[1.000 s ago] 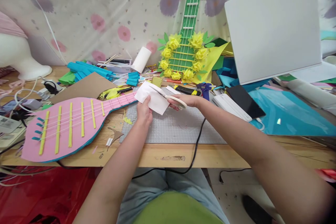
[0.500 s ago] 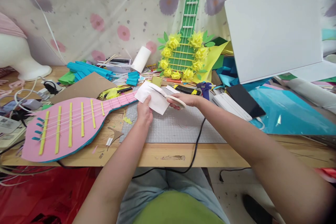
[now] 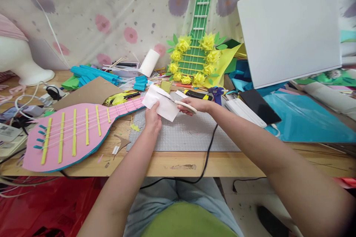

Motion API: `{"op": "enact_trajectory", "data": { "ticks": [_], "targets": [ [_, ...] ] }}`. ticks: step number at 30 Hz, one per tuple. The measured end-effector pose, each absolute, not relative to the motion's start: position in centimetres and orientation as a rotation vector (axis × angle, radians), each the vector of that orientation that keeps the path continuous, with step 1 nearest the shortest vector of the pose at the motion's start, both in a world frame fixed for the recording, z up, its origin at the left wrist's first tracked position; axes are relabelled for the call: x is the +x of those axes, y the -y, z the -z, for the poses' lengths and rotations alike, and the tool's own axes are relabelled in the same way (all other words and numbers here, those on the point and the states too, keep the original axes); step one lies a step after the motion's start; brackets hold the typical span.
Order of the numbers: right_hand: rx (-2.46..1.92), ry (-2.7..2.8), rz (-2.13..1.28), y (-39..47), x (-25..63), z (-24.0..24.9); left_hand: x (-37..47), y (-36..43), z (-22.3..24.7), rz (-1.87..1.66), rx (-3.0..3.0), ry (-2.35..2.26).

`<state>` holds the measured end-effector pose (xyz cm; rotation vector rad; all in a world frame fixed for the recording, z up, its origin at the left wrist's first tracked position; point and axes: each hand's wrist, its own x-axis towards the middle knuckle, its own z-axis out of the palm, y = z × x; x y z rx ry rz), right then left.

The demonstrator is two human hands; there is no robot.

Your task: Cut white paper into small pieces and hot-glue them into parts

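scissors with cream plastic handles [image 3: 184, 105] sit in the right hand [image 3: 198, 105], grip clamped on the handles, blades laid across the top of a white sheet of paper [image 3: 162, 104]. left hand [image 3: 152, 117] pinches the paper's lower edge, thumb on top, grip closed on it. paper is held just above the far left corner of the grey gridded cutting mat [image 3: 189, 133], tilted, not lying flat.

left of the mat: pink cardboard guitar cutout with yellow strips and teal edge [image 3: 72, 133], flat on the wooden table [image 3: 167, 164], its neck ending just beside the paper. small offcuts lie between guitar and mat. behind the mat: green cardboard guitar ringed with yellow paper flowers [image 3: 194, 59], upright against the floral cloth. right of the mat: white keyboard [image 3: 244, 113], black phone [image 3: 258, 105], teal sheet [image 3: 303, 122]. black cable [image 3: 208, 155] crosses the mat's near edge and drops off the table.
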<state>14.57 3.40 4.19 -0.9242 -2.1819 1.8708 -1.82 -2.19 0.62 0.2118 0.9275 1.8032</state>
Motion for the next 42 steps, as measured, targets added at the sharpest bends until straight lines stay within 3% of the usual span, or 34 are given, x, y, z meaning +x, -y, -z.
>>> {"op": "enact_trajectory", "data": {
  "ticks": [42],
  "targets": [
    [-0.88,2.296,-1.662,-3.2,12.3,-4.8,-1.7,2.4,-0.5,-1.958,0.482,-1.22]
  ]
}}
